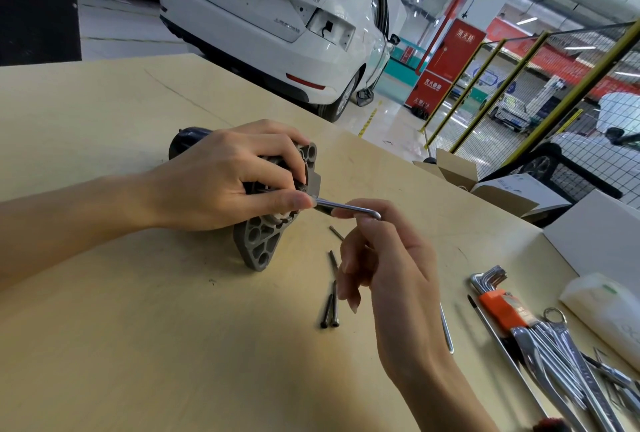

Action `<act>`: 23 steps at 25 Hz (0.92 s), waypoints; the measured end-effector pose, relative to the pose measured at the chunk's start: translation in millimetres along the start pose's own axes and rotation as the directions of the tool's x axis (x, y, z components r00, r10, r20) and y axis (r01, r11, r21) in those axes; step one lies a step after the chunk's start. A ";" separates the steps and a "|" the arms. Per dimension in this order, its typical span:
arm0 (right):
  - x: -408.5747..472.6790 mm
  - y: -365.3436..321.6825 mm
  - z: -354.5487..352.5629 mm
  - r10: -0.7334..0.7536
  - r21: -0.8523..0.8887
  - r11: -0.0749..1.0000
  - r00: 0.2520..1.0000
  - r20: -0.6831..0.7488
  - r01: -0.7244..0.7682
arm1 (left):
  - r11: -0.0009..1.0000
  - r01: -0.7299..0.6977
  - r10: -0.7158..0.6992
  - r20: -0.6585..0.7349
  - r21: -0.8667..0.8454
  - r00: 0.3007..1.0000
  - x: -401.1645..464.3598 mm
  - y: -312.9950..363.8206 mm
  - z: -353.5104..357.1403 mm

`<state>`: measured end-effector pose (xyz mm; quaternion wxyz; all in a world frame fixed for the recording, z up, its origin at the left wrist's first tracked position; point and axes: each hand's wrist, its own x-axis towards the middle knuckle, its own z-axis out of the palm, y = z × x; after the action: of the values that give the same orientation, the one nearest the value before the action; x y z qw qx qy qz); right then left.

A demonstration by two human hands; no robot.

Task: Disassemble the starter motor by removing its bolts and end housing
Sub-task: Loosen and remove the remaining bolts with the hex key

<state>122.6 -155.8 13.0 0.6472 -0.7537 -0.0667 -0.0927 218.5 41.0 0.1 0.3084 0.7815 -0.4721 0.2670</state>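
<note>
The starter motor (189, 139) lies on its side on the pale wooden table (138, 327), its grey end housing (258, 244) facing right. My left hand (221, 179) grips the motor just behind the housing, thumb against the tool's shaft. My right hand (384, 258) pinches the bent end of a chrome hex key (346, 207), whose tip sits in the housing face. Several long dark bolts (330, 307) lie loose on the table under my right hand.
An orange-holdered hex key set (498, 303), a loose key (446, 331) and several chrome wrenches (561, 355) lie at the right. White boxes (595, 224) and open cardboard (460, 168) stand along the far right edge. A white car (277, 16) is parked beyond.
</note>
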 end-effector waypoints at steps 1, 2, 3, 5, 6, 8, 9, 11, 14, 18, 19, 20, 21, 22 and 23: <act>-0.2 -0.3 0.7 0.003 -0.002 1.000 1.000 -0.016 -0.003 | 1.000 0.000 0.000 -0.003 -0.002 1.000 0.1 0.4 0.1; 0.1 -0.4 1.4 0.007 -0.006 1.000 1.000 -0.031 -0.008 | 1.000 0.001 -0.001 -0.007 -0.003 1.000 0.2 0.7 0.1; 0.1 -0.2 2.0 0.011 -0.009 1.000 0.999 -0.043 -0.011 | 1.000 0.001 -0.001 -0.009 -0.003 1.000 0.3 1.0 0.0; 0.3 0.4 3.0 0.014 -0.012 1.000 0.998 -0.063 -0.015 | 1.000 0.001 -0.001 -0.010 -0.004 1.000 0.4 1.0 -0.1; 0.4 0.7 3.5 0.016 -0.012 1.000 0.997 -0.073 -0.017 | 1.000 0.002 -0.002 -0.009 -0.005 1.000 0.4 0.8 -0.1; 1.0 1.4 4.0 0.021 -0.010 1.000 0.995 -0.100 -0.022 | 1.000 0.003 -0.003 -0.009 -0.002 1.000 0.3 0.8 0.2; 1.5 1.9 4.2 0.021 -0.014 1.000 0.993 -0.118 -0.022 | 1.000 0.003 -0.003 -0.010 0.002 1.000 0.2 0.8 0.2; 2.8 2.6 3.6 0.024 -0.033 0.999 0.988 -0.152 -0.029 | 1.000 0.003 -0.003 -0.008 0.008 1.000 0.1 0.7 -0.1; 4.3 2.4 1.4 0.049 -0.022 0.998 0.984 -0.170 -0.053 | 1.000 -0.002 0.002 -0.008 0.005 1.000 0.0 0.7 -0.4; 4.3 -1.5 0.4 0.079 0.107 0.992 0.987 -0.141 -0.064 | 1.000 -0.004 0.004 -0.004 0.013 1.000 -0.6 1.0 -0.6; 3.9 -2.4 0.7 0.077 0.112 0.992 0.989 -0.126 -0.063 | 1.000 -0.001 0.001 0.000 0.016 1.000 -0.8 1.2 -0.5; 3.4 -2.8 1.1 0.074 0.106 0.992 0.991 -0.110 -0.062 | 1.000 0.000 0.000 0.001 0.016 1.000 -1.0 1.4 -0.6; 2.8 -2.8 1.5 0.070 0.102 0.993 0.993 -0.099 -0.060 | 1.000 -0.001 0.001 0.002 0.016 1.000 -1.0 1.4 -0.7; 2.1 -2.4 1.6 0.067 0.104 0.993 0.993 -0.094 -0.057 | 1.000 -0.002 0.002 0.001 0.015 1.000 -0.9 1.3 -0.7; 1.5 -2.4 1.7 0.063 0.111 0.992 0.994 -0.093 -0.052 | 1.000 -0.004 0.004 0.000 0.014 1.000 -0.8 1.2 -0.6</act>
<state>123.7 -153.8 15.4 0.6919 -0.7139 -0.0187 -0.1063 217.0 41.5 0.2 0.3022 0.7827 -0.4718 0.2711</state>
